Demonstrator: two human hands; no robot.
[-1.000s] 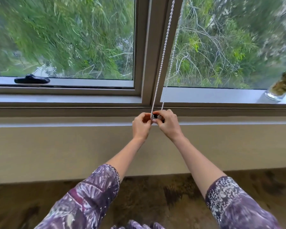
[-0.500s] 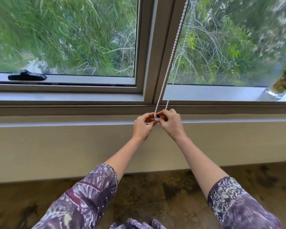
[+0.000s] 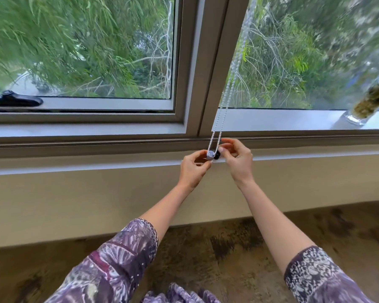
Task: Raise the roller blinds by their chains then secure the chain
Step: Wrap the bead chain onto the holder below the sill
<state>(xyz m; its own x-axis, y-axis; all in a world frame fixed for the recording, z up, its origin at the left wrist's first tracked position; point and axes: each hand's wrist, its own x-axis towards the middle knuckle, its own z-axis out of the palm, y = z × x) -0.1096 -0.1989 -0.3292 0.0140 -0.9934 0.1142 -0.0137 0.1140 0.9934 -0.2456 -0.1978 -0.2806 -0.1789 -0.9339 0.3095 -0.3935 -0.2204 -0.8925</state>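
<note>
Below the window's centre post (image 3: 208,68), just over the sill ledge (image 3: 74,166), the white beaded chain (image 3: 224,101) comes down as two thin strands that hang close together and meet in a small loop between the person's hands. Its beads are tiny, round and evenly spaced, pale against the grey frame. At the bottom of the loop sits a small pale round piece (image 3: 210,154) with a black part (image 3: 216,155) touching its right side — what these two pieces are cannot be made out.

The left hand (image 3: 194,169) has its thumb and forefinger pinched on the pale piece from the left, the other fingers curled under. The right hand (image 3: 239,159) pinches at the black part from the right with thumb and forefinger, its remaining fingers loosely bent above.

Higher up, the chain blurs against the foliage and runs out of the top of the frame, so the blind itself is not seen. Fingertips hide the lowest beads of the loop. A black window latch (image 3: 13,100) is cut off at the left edge, and a glass jar (image 3: 359,115) on the right sill is smeared by motion — its contents unclear.
</note>
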